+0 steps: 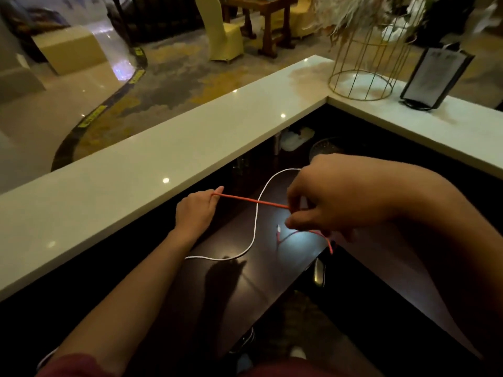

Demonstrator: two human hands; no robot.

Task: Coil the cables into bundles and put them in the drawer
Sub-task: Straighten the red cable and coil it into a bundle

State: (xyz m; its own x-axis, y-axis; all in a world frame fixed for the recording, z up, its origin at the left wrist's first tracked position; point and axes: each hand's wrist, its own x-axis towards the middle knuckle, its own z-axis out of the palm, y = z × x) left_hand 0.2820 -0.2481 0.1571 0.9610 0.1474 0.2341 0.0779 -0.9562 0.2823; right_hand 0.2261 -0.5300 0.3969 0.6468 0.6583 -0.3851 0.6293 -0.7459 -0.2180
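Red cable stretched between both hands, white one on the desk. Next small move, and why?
Probably bring the left hand toward the right hand to fold the thin red cable into a first loop: it is held taut, uncoiled, its tail dangling over the dark wooden desk.

Pale stone counter (152,170), patterned carpet (174,85), covered chair (221,31)

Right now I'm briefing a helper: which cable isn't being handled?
Below the pale counter is a dark desk. The white cable snakes across it, lying loose, while both hands stretch the red cable above it.
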